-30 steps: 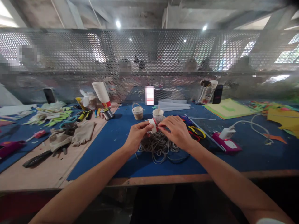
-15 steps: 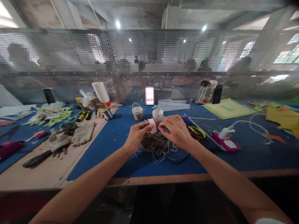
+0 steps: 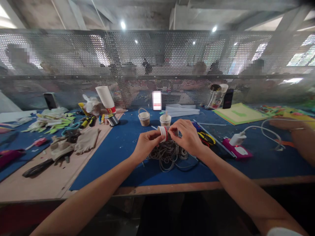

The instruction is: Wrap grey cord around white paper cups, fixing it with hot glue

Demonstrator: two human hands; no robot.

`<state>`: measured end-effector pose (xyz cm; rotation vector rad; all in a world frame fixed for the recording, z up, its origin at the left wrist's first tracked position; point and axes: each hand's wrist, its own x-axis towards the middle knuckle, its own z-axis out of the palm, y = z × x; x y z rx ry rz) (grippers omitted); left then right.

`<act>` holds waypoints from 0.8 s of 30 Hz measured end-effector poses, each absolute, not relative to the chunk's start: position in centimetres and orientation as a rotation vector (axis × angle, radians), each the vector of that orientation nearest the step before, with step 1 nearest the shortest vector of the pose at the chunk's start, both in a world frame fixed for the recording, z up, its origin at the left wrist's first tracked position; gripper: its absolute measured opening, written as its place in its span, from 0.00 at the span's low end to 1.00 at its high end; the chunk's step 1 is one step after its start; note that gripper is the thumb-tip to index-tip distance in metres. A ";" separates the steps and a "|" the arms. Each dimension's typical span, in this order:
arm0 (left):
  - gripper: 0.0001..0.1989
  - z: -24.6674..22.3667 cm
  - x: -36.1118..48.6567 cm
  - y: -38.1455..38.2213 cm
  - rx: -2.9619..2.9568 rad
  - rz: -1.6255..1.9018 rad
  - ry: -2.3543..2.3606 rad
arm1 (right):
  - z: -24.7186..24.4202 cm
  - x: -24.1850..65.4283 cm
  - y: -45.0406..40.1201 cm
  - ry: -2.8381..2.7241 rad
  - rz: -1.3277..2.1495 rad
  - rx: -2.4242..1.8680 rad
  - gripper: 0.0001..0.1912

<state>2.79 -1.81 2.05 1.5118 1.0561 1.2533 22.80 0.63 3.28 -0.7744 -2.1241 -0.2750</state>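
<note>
My left hand (image 3: 147,143) grips a white and red paper cup (image 3: 163,133) by its rim end, with the cup lying sideways. My right hand (image 3: 185,135) is at the cup's other end, its thumb and fingers pinched together; what they pinch is too small to make out. Under both hands lies a loose tangle of grey cord (image 3: 167,156). Just behind the cup stand a small cord-covered cup with a stick (image 3: 165,120) and a small basket with a handle (image 3: 144,119).
Left are stacked cups (image 3: 105,97), gloves (image 3: 86,141) and scissors (image 3: 70,129). Right are yellow-handled pliers (image 3: 208,138), a purple box with a charger (image 3: 241,152), paper sheets (image 3: 241,113) and another person's arm (image 3: 301,134). A lit phone (image 3: 157,100) stands before the mesh partition (image 3: 147,49).
The held cup has turned, showing more of its white and red side. Another person's arm has come in at the right edge, over the yellow pieces.
</note>
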 end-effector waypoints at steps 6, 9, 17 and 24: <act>0.14 1.3 2.6 -1.5 1.575 1.260 1.045 | 3.2 22.8 0.7 -2.115 -0.251 -0.788 0.02; 0.13 1.1 2.5 -1.3 1.601 1.260 1.047 | 3.3 22.8 0.7 -2.118 -0.242 -0.794 0.03; 0.13 1.0 2.5 -1.4 1.624 1.237 1.016 | 3.4 22.9 0.4 -2.140 -0.239 -0.801 0.04; 0.12 0.9 2.4 -1.5 1.687 1.209 1.000 | 3.6 22.8 0.3 -2.151 -0.230 -0.824 0.04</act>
